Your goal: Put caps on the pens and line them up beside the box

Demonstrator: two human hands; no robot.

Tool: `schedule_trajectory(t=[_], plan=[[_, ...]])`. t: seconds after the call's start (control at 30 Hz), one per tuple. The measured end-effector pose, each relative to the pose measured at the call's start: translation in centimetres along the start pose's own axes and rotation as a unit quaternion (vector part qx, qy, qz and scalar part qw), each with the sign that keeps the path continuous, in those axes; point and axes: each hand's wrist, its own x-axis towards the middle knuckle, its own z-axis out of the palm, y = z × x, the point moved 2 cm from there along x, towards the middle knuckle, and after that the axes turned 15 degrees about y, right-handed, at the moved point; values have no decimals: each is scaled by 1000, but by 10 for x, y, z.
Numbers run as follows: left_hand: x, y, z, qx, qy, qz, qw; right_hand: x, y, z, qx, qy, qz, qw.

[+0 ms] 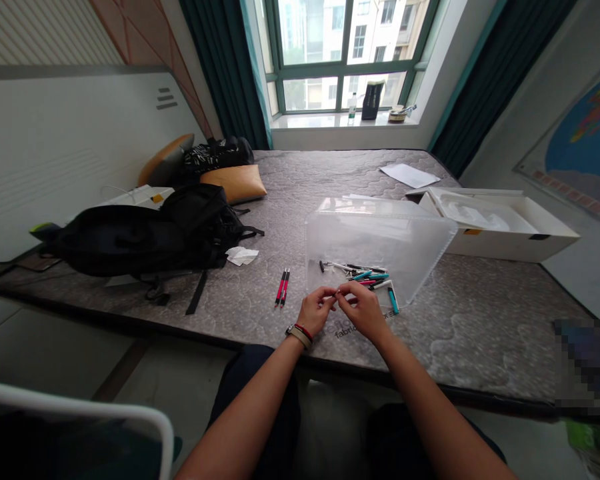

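Left hand (317,311) and right hand (363,309) pinching a tiny piece (337,294), identity unclear; best worked low, near the pens (376,276).

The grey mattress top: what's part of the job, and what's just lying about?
Likely part of the job:
- left hand and right hand
- tiny piece they pinch, unidentifiable
- pen parts
- clear bin
- two red pens

Seemingly lying about:
- black backpack
- tan cushion
- crumpled tissue
- white box

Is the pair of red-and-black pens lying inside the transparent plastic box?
No, the red-and-black pens lie side by side on the gray surface, to the left of the transparent plastic box.
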Motion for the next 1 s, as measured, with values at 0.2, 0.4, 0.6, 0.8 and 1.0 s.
schedule_trajectory(t=[0.2,0.4,0.6,0.8,1.0], plan=[[1,1,0,8,-2,-10,1000,3,-5,-5,12,23,9,1000],[-3,6,-2,77,0,24,997,6,-6,-5,-19,25,-1,999],[-6,15,-2,81,-3,30,996,5,-5,-5,-6,37,14,999],[-6,8,1,84,6,24,996,0,-11,-5,-1,27,-3,1000],[-6,7,1,103,20,13,994,-3,-29,-17,43,67,27,996]])
